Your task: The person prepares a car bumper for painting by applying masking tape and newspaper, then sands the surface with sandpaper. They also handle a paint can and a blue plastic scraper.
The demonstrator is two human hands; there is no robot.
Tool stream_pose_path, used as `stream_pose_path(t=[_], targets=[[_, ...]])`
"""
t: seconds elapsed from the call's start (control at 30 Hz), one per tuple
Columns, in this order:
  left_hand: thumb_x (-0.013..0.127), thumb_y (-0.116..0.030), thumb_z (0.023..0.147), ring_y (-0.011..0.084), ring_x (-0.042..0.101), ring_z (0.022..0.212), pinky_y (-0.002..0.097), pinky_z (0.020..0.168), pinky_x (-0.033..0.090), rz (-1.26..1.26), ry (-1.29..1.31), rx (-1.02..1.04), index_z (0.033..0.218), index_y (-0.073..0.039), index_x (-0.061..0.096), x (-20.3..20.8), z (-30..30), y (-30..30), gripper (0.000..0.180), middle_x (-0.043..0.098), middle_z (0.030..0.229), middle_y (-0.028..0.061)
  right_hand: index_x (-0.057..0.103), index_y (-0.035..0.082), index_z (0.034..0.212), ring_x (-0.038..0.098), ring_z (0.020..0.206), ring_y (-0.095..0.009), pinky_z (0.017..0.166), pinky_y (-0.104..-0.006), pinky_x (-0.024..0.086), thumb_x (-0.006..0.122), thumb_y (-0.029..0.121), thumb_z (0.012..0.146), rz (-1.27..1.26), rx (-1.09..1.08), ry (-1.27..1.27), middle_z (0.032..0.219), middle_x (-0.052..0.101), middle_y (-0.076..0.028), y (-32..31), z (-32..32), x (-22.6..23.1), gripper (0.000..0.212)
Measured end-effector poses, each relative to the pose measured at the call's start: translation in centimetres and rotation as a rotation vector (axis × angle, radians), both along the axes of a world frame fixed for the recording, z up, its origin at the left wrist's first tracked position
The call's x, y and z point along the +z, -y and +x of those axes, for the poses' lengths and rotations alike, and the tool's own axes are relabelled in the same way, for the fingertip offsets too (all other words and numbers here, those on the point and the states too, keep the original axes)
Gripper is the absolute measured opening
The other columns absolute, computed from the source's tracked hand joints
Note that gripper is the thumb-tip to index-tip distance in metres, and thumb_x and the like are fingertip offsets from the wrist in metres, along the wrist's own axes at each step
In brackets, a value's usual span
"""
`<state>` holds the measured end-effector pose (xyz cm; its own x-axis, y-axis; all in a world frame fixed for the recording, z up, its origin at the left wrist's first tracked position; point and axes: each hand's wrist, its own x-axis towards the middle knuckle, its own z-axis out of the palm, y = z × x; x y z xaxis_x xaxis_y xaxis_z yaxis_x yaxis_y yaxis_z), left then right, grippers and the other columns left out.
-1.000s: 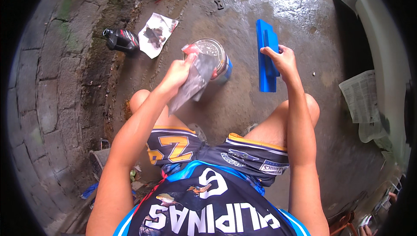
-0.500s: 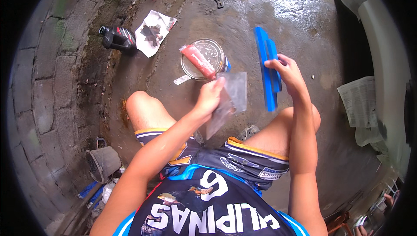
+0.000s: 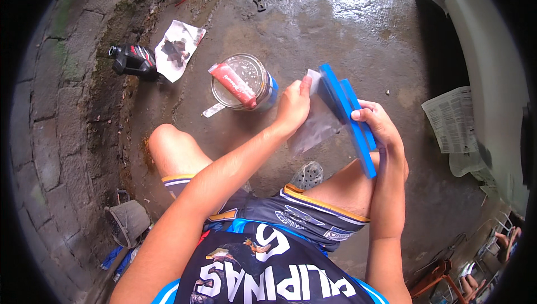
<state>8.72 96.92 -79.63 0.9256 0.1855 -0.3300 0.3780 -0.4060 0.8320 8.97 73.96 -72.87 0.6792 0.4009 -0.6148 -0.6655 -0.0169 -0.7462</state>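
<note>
My left hand (image 3: 293, 105) pinches a thin, greyish sheet (image 3: 318, 122), which looks like sandpaper, between thumb and fingers. Its upper part meets the edge of a long blue sanding block (image 3: 339, 96) with a raised handle. Around that handle my right hand (image 3: 381, 124) is closed, above my right knee. Left of my left hand stands a round can (image 3: 255, 69) with a smeared lid and a blue side. A red and white tube (image 3: 232, 84) lies across the lid, and a flat pale strip (image 3: 213, 110) sticks out beside it.
A black bottle (image 3: 135, 62) and a stained white paper (image 3: 178, 52) lie near the block wall (image 3: 50, 114). A grey bucket (image 3: 130, 220) is at lower left. Newspaper sheets (image 3: 452, 119) hang against a pale curved panel (image 3: 486, 41) on the right. Another person's limbs (image 3: 508, 243) show at lower right.
My left hand has moved right with the sheet, bringing it up against the sanding block. The block has come lower and tilted in my right hand. The view has shifted slightly.
</note>
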Motion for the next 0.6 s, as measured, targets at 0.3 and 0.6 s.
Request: stream_pose_path(t=[0.3,0.6], targets=[[0.032,-0.059,0.105,0.0297,0.062,0.108,0.0432,0.091,0.048,-0.303,-0.230,0.309,0.114,0.007,0.060,-1.6,5.2,0.0,0.072,0.067,0.110,0.0208,0.066,0.000,0.107,0.060,0.070,-0.012,0.062,-0.0275,0.049,0.071,0.043,0.076,-0.074,-0.158,0.191,0.089,0.070,-0.009,1.7,1.2,-0.8,0.053],[0.043,-0.040,0.107,0.0208,0.066,0.094,0.0386,0.084,0.054,-0.719,-0.346,0.192,0.113,0.003,0.063,0.8,5.6,1.6,0.048,0.069,0.106,0.0121,0.066,0.000,0.118,0.062,0.080,-0.014,0.074,-0.0290,0.049,0.073,0.035,0.076,-0.019,-0.142,0.241,0.094,0.070,-0.010,0.4,0.9,0.0,0.055]])
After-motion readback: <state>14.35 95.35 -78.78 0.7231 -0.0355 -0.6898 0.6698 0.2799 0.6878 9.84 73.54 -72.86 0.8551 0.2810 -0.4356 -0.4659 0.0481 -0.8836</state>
